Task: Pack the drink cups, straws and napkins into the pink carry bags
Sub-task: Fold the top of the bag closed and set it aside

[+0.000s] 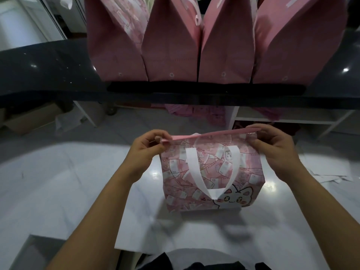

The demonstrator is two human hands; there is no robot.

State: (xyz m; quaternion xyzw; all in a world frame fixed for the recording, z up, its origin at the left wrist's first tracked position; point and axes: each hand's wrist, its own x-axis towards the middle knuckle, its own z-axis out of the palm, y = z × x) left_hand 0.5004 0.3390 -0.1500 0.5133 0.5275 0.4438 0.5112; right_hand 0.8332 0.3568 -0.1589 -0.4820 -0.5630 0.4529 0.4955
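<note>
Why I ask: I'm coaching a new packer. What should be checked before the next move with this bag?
1. Left hand pinches one end of the printed bag top edge: ok.
2. Right hand pinches the other end: ok.
3. Bag mouth open for loading: not ok, the top edges lie together.
4. White handle clear of the mouth: ok, it hangs down the front.
5. Cups, straws and napkins within reach: cannot tell, none in view.
6. Four pink bags upright on the dark counter: ok.
</note>
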